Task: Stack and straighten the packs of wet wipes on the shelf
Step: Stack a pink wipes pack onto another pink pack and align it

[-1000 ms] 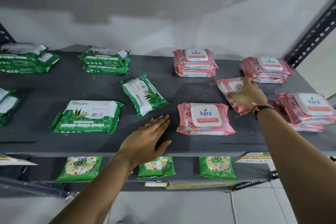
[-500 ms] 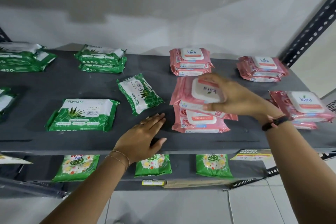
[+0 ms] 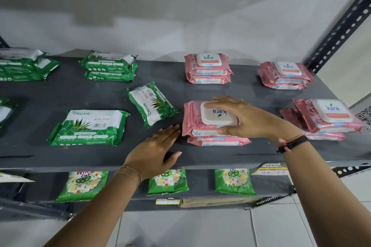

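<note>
Here the right hand grips the top pink pack, one of two stacked. The left hand lies flat and spread on the shelf. Left of it, two single green packs.

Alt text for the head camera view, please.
The right hand holds a pink Kara wipes pack on top of another at the front of a grey shelf, while the left hand rests flat beside it. A green Origami pack lies askew.

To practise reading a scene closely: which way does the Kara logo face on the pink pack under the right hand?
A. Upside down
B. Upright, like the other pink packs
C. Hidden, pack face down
A: under the right hand, the top pink Kara pack shows its lid logo inverted.
</note>
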Action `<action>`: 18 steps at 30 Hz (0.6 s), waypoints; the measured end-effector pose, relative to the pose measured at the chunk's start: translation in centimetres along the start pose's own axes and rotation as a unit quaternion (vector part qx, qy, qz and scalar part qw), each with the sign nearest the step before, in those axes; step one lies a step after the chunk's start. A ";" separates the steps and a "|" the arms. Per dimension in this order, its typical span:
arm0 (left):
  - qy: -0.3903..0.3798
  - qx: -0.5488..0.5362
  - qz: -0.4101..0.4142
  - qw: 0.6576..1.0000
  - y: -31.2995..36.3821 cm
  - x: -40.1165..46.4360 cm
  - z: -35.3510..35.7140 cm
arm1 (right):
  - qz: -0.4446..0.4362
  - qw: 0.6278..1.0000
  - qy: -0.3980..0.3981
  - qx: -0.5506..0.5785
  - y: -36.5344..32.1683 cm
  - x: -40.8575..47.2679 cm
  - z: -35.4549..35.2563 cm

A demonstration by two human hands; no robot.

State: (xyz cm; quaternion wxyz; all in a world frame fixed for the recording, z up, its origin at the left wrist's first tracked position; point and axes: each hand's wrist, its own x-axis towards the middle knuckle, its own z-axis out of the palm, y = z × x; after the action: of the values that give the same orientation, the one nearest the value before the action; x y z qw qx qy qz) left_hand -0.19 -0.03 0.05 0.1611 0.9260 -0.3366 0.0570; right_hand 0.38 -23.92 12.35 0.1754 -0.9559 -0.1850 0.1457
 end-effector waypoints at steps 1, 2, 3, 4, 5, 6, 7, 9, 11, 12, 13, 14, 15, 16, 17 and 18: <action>-0.002 0.002 0.000 1.000 0.1 0.0 -0.1 | 0.007 1.000 0.014 -0.013 -0.1 -0.2 0.1; -0.004 0.004 0.001 1.000 0.1 0.0 -0.2 | 0.016 0.999 0.027 -0.032 -0.2 -0.4 0.2; -0.007 0.005 0.003 1.000 0.0 0.1 -0.1 | 0.027 0.998 0.039 -0.051 -0.4 -0.5 0.2; -0.010 0.005 0.006 1.000 0.0 0.1 -0.1 | 0.039 0.996 0.050 -0.064 -0.6 -0.7 0.1; -0.013 0.004 0.006 1.000 -0.1 0.1 0.0 | 0.053 0.994 0.062 -0.068 -0.8 -0.8 0.1; -0.013 0.004 0.004 1.000 -0.1 0.1 0.1 | 0.067 0.993 0.071 -0.069 -1.0 -0.8 0.2; -0.013 0.001 0.001 1.000 -0.1 0.1 0.1 | 0.081 0.991 0.076 -0.070 -1.1 -0.8 0.3; -0.014 -0.001 -0.003 1.000 -0.1 0.1 0.0 | 0.102 0.988 0.077 -0.082 -1.2 -0.9 0.3; -0.014 0.005 0.000 1.000 0.0 0.1 -0.1 | 0.101 0.986 0.074 -0.109 -1.2 -1.0 -0.2; -0.015 0.006 0.003 1.000 0.0 0.1 -0.1 | 0.092 0.986 0.064 -0.123 -1.2 -1.0 -0.5; -0.014 0.005 0.005 1.000 -0.1 0.1 -0.1 | 0.076 0.987 0.046 -0.132 -1.1 -1.0 -0.7; -0.011 0.004 0.005 1.000 -0.1 0.1 0.0 | 0.054 0.989 0.024 -0.132 -1.1 -0.9 -0.9; -0.008 0.003 0.004 1.000 -0.2 0.1 0.1 | 0.034 0.991 0.006 -0.127 -1.1 -0.7 -0.8; -0.003 0.001 0.002 1.000 -0.2 0.1 0.2 | 0.021 0.993 -0.006 -0.120 -1.1 -0.5 -0.6; -0.001 0.001 0.001 1.000 -0.2 0.1 0.4 | 0.016 0.993 -0.010 -0.115 -1.2 -0.3 -0.2; 0.000 0.002 0.000 1.000 -0.3 0.1 0.4 | 0.019 0.994 -0.006 -0.111 -1.2 -0.3 0.2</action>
State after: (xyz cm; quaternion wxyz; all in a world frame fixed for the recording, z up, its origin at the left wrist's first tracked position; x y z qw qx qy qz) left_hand 0.08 -0.06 -0.40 0.1591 0.9264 -0.3363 0.0574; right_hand -0.30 -22.90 12.74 0.0646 -0.9719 -0.1830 0.1330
